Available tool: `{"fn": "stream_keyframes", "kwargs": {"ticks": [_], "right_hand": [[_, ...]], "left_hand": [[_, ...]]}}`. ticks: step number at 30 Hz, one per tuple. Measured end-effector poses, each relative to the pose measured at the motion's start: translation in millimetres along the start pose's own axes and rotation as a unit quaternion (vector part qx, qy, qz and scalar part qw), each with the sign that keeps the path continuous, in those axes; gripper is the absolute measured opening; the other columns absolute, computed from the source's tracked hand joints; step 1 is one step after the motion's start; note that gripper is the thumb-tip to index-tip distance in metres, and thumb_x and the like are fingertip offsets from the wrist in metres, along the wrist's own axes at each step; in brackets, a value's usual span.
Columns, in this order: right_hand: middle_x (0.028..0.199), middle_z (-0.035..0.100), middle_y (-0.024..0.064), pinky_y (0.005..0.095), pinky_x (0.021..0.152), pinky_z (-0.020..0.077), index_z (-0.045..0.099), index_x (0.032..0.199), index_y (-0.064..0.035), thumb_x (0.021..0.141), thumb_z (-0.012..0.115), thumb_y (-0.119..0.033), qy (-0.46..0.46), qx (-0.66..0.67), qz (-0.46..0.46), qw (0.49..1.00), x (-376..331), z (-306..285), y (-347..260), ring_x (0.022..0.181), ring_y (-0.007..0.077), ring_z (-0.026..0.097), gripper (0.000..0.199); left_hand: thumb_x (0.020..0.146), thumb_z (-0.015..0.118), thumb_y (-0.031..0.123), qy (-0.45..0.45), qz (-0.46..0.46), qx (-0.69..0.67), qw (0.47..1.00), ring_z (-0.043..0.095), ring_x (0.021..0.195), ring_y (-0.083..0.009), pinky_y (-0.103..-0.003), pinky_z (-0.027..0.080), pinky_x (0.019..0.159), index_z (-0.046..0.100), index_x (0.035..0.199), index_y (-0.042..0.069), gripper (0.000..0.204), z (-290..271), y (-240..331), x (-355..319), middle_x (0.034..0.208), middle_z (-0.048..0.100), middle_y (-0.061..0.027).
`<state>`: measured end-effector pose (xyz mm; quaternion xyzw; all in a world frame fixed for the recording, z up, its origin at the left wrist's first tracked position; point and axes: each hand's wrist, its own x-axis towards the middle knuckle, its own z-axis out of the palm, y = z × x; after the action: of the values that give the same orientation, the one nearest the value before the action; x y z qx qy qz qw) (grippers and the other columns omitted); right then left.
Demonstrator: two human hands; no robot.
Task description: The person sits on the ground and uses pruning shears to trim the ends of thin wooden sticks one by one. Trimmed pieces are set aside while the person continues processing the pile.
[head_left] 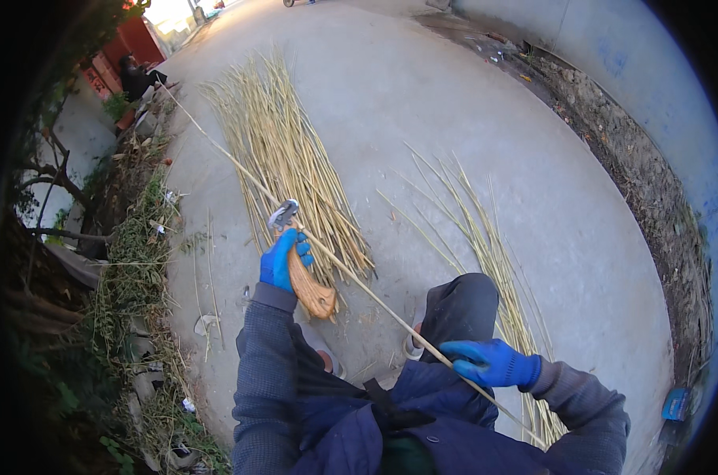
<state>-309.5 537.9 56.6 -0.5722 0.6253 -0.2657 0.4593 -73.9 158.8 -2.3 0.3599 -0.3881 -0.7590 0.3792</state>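
My left hand (278, 261), in a blue glove, is closed around a wooden-handled tool (310, 290) with a small grey metal head. One long thin stalk (365, 290) runs slantwise across the view, passing against the metal head. Its far end reaches up to the left and its near end lies by my right forearm. Over my right thigh, the blue-gloved right hand (490, 362) has its fingers closed about the stalk's lower part. How tightly they grip cannot be made out.
A large bundle of straw-coloured stalks (284, 150) lies ahead on the concrete lane. A smaller pile of stalks (486, 237) lies at my right, running beside my leg. Weeds and rubble (137, 261) edge the left side; a pale wall (612, 47) curves along the right. A person (137, 77) sits far left.
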Motion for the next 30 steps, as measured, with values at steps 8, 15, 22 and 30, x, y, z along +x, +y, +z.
{"fn": "stream_keyframes", "kwargs": {"ticks": [8, 15, 22, 30], "right_hand": [[0.073, 0.065, 0.0133, 0.0382, 0.061, 0.0527, 0.060, 0.114, -0.0050, 0.099, 0.050, -0.030, 0.124, 0.104, -0.032, 0.986, 169, 18, -18, 0.061, 0.0236, 0.066, 0.031], [0.071, 0.062, 0.0116, 0.0322, 0.058, 0.0505, 0.065, 0.110, -0.0063, 0.098, 0.053, -0.020, 0.007, 0.012, 0.144, 0.990, -70, 6, 16, 0.058, 0.0207, 0.062, 0.022], [0.081, 0.069, 0.0041, 0.0257, 0.063, 0.0539, 0.050, 0.138, -0.0056, 0.100, 0.054, -0.026, -0.012, 0.129, 0.124, 0.984, -53, -8, 10, 0.067, 0.0103, 0.065, 0.044], [0.074, 0.065, 0.0120, 0.0347, 0.060, 0.0519, 0.060, 0.106, -0.0065, 0.100, 0.048, -0.030, 0.103, -0.009, 0.005, 0.995, 151, -7, -22, 0.064, 0.0225, 0.065, 0.027]], "left_hand": [[0.093, 0.066, 0.027, 0.008, -0.058, 0.007, 0.998, 0.062, 0.073, -0.0162, -0.029, 0.054, 0.062, 0.061, 0.117, 0.001, 0.036, 51, -40, -44, 0.091, 0.064, -0.0067], [0.087, 0.069, 0.034, 0.107, 0.022, 0.026, 0.994, 0.053, 0.116, -0.0220, -0.036, 0.042, 0.101, 0.053, 0.135, 0.008, 0.057, -79, 49, 53, 0.128, 0.055, -0.0092], [0.092, 0.067, 0.026, 0.020, 0.013, -0.011, 1.000, 0.061, 0.081, -0.0143, -0.028, 0.054, 0.068, 0.059, 0.119, 0.004, 0.036, -28, 20, 33, 0.096, 0.063, -0.0046], [0.092, 0.067, 0.026, -0.031, -0.100, -0.035, 0.994, 0.064, 0.071, -0.0200, -0.032, 0.057, 0.061, 0.063, 0.111, -0.003, 0.035, 86, -49, -71, 0.085, 0.066, -0.0107]]}}
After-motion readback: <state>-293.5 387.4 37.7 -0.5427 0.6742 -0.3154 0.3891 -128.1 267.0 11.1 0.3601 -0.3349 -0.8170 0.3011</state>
